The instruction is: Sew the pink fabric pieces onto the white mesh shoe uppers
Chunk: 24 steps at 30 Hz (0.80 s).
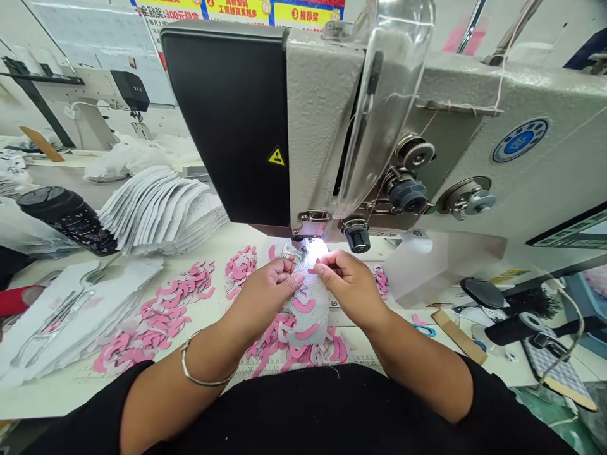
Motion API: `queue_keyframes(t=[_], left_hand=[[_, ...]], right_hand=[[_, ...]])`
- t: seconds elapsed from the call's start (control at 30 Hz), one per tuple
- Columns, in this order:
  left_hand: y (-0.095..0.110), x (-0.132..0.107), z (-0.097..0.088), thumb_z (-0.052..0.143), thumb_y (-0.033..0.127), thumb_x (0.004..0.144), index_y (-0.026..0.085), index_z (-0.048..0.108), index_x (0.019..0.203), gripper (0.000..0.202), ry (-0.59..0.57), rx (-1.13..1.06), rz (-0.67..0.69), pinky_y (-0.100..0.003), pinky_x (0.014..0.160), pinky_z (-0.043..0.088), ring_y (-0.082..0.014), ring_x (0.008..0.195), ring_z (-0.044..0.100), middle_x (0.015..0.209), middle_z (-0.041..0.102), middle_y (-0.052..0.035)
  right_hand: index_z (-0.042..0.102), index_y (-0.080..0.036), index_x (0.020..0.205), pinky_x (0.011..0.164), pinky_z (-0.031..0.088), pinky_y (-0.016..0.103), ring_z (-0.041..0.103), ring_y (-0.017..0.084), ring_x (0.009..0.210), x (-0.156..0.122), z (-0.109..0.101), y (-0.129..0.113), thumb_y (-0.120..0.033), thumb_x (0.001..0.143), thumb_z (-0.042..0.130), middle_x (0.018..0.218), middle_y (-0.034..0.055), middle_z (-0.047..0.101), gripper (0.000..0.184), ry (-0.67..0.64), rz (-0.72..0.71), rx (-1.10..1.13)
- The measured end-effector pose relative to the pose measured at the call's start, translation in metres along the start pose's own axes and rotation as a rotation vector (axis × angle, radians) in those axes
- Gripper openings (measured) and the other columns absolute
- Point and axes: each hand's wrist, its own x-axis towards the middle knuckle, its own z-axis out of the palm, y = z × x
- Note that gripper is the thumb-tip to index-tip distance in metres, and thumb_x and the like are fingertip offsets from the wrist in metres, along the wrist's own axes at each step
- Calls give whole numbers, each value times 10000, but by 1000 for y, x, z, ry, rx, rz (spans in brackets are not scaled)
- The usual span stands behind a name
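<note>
A white mesh fabric piece (315, 316) with curved pink patches on it lies under the lit needle area of a sewing machine (322, 114). My left hand (277, 281) pinches the fabric's left edge between thumb and fingers, just in front of the presser foot (300, 243). On the right side, my right hand (351, 281) has its thumb and forefinger closed on a small curved pink patch (313, 270), held against the fabric. Loose pink pieces (270, 341) lie beneath and around the fabric's near end. The needle tip is lost in the glare.
Heaps of pink pieces (161, 316) spread to the left, beside a stack of white fabric panels (161, 212), a black bottle (71, 218) and scissors (61, 316). Blue-handled snips (424, 328) and a brown strip (459, 335) lie right. Another sewing machine (95, 95) stands at far left.
</note>
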Motion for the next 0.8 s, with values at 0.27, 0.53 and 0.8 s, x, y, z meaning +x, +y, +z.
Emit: queue_keyframes(t=[0.27,0.53,0.8], left_hand=[[2,1,1,700,411,818,190,642,939,258,-31,-122,-20,-198,495,339,-108,595,508,701,624,8],[2,3,8,705,472,801,174,667,867,308,14,-172,18,-234,605,427,-122,643,541,752,635,-13],[-5,9,11,662,443,820,188,557,744,287,103,-82,100,-232,555,319,-108,589,395,652,463,39]], right_hand=[[636,-231,848,690,474,303,592,177,795,5,8,12,-346,907,579,884,24,633,141,164,-207,-250],[613,-235,841,650,459,303,584,171,747,3,11,12,-346,929,561,874,28,615,151,186,-263,-349],[603,-213,967,730,507,378,604,232,844,1,14,24,-354,938,586,968,85,618,145,299,-392,-560]])
